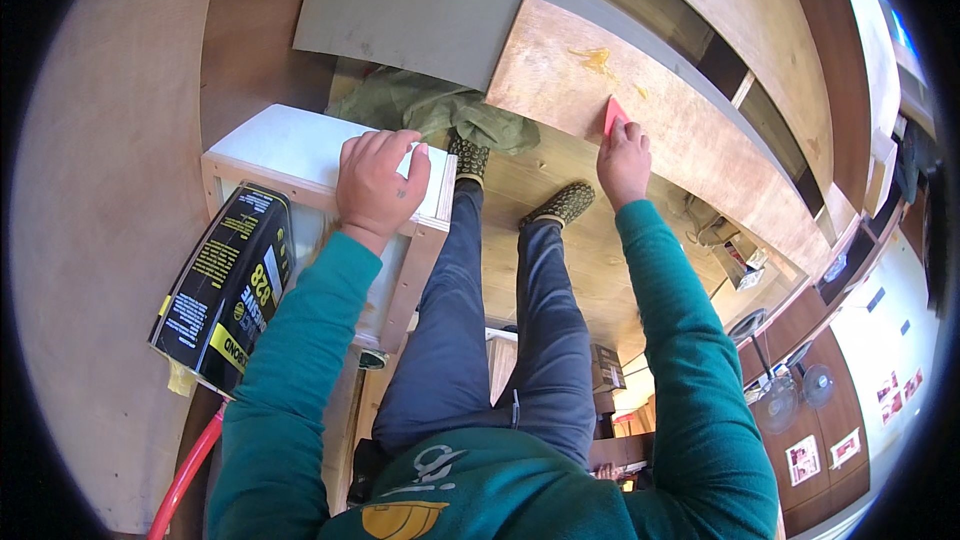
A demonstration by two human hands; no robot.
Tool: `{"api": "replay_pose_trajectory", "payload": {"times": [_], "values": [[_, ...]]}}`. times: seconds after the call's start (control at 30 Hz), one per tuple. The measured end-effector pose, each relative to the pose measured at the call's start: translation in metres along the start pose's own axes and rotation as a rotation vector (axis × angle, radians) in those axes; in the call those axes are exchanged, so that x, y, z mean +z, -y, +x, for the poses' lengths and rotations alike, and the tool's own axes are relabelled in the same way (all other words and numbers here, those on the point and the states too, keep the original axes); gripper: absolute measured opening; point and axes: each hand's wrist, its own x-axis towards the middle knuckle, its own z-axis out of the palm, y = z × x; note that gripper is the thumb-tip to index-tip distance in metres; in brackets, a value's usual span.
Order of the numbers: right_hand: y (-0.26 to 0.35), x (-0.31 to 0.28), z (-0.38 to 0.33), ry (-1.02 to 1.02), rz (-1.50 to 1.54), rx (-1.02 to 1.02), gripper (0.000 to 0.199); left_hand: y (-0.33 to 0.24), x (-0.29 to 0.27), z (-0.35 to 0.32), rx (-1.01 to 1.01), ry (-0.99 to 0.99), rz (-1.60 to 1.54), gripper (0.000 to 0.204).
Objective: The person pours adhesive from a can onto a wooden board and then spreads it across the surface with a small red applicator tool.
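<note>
My right hand (625,162) pinches a small red spreader (614,114), its edge against a long plywood board (690,155). Beyond the spreader, a smeared patch of yellow glue (594,61) lies on the board, with a smaller dab nearer. On the left, my left hand (381,180) rests on the near right part of a white-topped wooden box (290,145). Its fingers are bent, with the thumb held apart, and I see nothing held in it. A black and yellow adhesive can (225,285) leans against the box's left side, close to my left forearm.
A grey panel (400,15) lies beyond the plywood, and a green cloth (425,105) hangs below it by my feet. Wooden panels curve along the left and far right. A red hose (190,470) runs at lower left. Fans (782,405) stand at right.
</note>
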Motion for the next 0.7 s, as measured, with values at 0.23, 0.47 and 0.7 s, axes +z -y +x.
{"api": "replay_pose_trajectory", "payload": {"times": [0.23, 0.47, 0.7], "values": [[0.051, -0.049, 0.043, 0.043, 0.457, 0.079, 0.031, -0.002, -0.001, 0.000, -0.011, 0.002, 0.007, 0.012], [0.079, -0.013, 0.117, -0.012, 0.532, 0.281, 0.042, -0.002, -0.001, 0.000, -0.028, -0.005, -0.008, 0.012], [0.132, 0.003, 0.170, -0.108, 0.189, 0.014, 0.029, 0.002, -0.001, -0.003, -0.032, -0.043, -0.029, 0.012]]}}
